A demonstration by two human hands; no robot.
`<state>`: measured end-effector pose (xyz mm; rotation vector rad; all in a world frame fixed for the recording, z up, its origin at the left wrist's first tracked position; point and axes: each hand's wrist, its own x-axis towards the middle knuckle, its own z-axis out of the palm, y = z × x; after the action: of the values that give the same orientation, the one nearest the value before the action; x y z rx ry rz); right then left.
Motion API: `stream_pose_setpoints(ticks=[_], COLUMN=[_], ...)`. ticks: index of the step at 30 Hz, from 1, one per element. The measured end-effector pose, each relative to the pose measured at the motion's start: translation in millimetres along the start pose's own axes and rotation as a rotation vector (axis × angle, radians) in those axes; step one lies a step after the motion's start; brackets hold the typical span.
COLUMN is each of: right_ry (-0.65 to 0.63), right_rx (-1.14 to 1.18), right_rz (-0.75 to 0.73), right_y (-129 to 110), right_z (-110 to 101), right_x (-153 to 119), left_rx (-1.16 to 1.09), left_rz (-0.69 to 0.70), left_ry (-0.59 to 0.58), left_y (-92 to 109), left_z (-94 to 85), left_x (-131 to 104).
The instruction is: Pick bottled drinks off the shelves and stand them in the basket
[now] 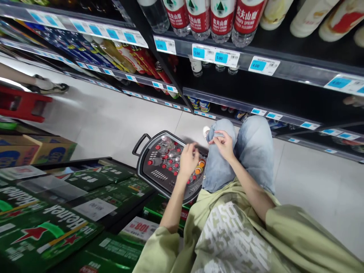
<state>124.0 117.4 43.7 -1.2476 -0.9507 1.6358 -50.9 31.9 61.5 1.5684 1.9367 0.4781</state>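
A dark shopping basket [165,189] with a grey rim stands on the floor. Clear bottles with red caps [170,155] lie in it, and orange-capped bottles [200,167] are at its right end. My left hand [189,161] hovers over the basket, its fingers loosely curled and apart, holding nothing visible. Above my bent knee, my right hand [224,145] has thumb and fingertips drawn together in a pinch. Whatever may be between those fingertips is too small to make out. Both hands are apart from each other.
Shelves with red-labelled water bottles [222,19] and price tags rise in front. Green beer cartons [57,227] are stacked at left, close to the basket. Farther left are cardboard boxes [51,148], a red plastic object [22,104] and another person's shoe [51,86].
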Motion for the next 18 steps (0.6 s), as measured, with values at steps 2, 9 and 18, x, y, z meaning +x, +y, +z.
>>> stream_pose_setpoints(ticks=[2,9,18], right_ry=[0.044,0.011,-0.07], right_rx=[0.144,0.156,-0.17], right_rz=[0.011,0.103,0.029], right_y=[-2.5,-9.5,-8.0], right_z=[-3.3,-25.1,-16.2], right_x=[7.4,23.8,51.0], left_rx=[-0.054,0.121,0.169], left_rz=[0.098,0.072,0.057], left_ry=[0.0,0.016,0.056], left_y=[45.8,111.3,105.8], left_z=[27.5,103.2,102.1], left_x=[-5.9,-9.8,4.9])
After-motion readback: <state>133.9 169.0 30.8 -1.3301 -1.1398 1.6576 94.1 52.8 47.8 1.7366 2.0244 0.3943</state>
